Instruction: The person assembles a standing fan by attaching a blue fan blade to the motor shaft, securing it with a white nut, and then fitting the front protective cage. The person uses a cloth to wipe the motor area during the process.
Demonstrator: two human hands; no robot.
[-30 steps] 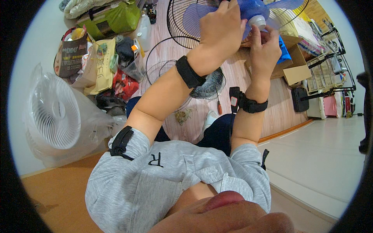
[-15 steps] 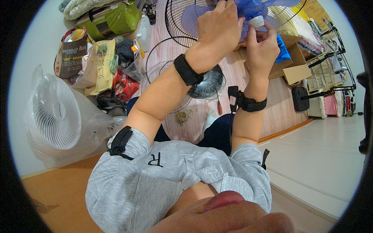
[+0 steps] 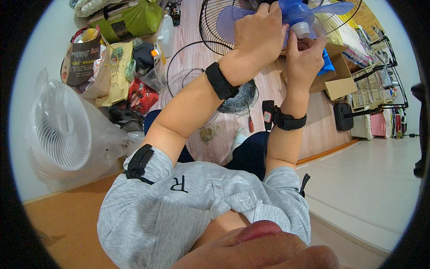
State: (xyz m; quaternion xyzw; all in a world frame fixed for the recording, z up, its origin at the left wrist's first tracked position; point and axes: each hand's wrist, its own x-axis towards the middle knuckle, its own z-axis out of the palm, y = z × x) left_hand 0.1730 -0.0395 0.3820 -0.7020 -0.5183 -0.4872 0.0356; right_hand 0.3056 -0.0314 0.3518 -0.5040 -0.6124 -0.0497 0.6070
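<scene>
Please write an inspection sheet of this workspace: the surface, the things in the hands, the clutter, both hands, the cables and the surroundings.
Surface: wooden floor, partly covered with things.
Job's things: blue fan blade with a white hub cap, in front of a black wire grille.
Clutter: bags, loose grilles, screwdriver, cardboard box.
Hands: left hand grips the blade; right hand has its fingers at the cap.
Cables: nothing seen.
Surroundings: white fan wrapped in plastic, wire rack, white platform.
</scene>
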